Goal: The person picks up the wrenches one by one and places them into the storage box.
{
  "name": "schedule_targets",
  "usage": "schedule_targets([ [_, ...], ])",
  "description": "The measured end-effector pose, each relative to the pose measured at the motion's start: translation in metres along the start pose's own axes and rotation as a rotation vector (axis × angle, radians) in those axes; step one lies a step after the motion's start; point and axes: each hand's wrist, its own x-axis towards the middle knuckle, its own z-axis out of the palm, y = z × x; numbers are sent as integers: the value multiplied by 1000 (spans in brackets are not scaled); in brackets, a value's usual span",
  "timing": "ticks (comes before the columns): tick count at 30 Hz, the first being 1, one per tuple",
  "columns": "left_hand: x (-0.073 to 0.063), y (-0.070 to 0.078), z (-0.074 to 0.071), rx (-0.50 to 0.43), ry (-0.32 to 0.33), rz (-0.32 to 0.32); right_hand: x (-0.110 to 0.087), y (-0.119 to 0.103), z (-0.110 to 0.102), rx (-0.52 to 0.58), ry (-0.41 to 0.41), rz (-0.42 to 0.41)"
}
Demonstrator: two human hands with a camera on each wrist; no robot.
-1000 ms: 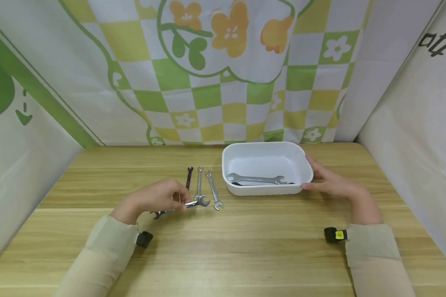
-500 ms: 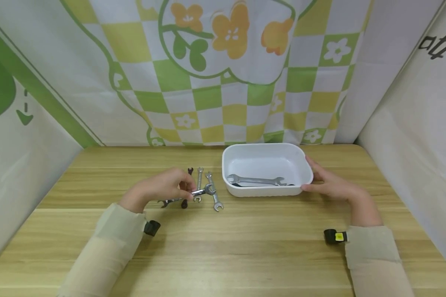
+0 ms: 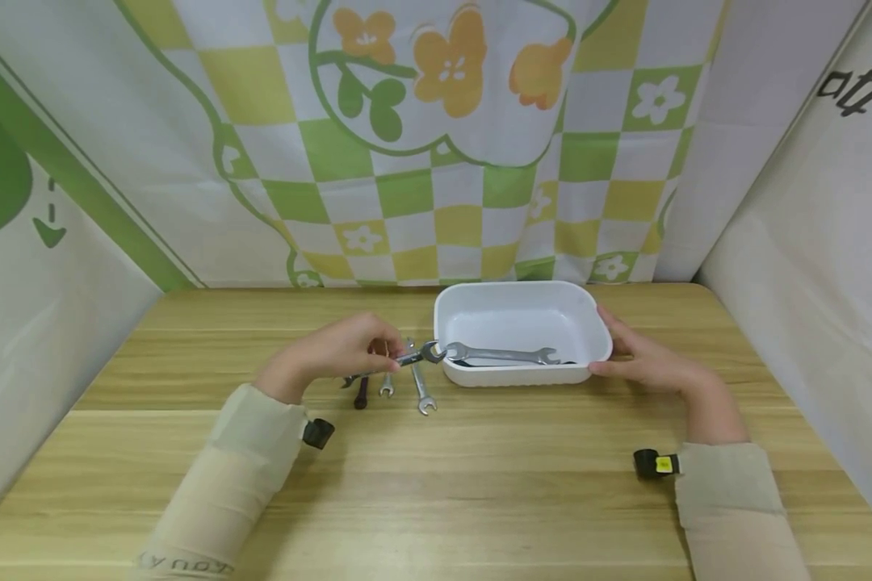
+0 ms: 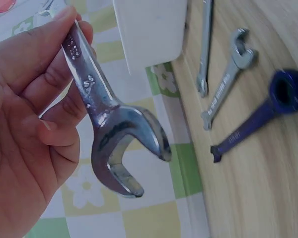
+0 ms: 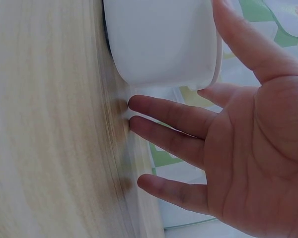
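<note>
My left hand [image 3: 343, 352] pinches a silver open-end wrench [image 4: 97, 94] between thumb and fingers. Its near jaw end reaches the left rim of a white plastic bin [image 3: 523, 376] in the head view; whether they touch I cannot tell. My right hand [image 3: 643, 357] lies at the bin's right end, thumb at the front corner, the other fingers straight and spread in the right wrist view. Inside the bin rests a larger silver wrench [image 3: 505, 354], with something dark partly hidden beneath it. Below my left hand lie a dark purple wrench [image 4: 253, 119] and two silver wrenches [image 4: 228, 79].
The wooden table [image 3: 480, 484] runs back to a checkered, flowered cloth [image 3: 458, 218]. Pale walls stand on both sides. A black wrist camera [image 3: 318, 433] sits on the left cuff, and another camera [image 3: 647, 463] on the right.
My left hand has moved right and away from me, carrying the wrench over the loose wrenches to the bin's left rim. My right hand and the bin have stayed put.
</note>
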Motion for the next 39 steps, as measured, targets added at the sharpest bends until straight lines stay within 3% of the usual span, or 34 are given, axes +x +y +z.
schedule_targets([
  [13,26,9,0,52,89,67,0,-1,0,3,-10,9],
  [22,49,21,-2,73,125,155,-1,-1,0,2,-4,-2],
  [39,90,39,3,139,109,214,-1,1,-1,-10,3,4],
])
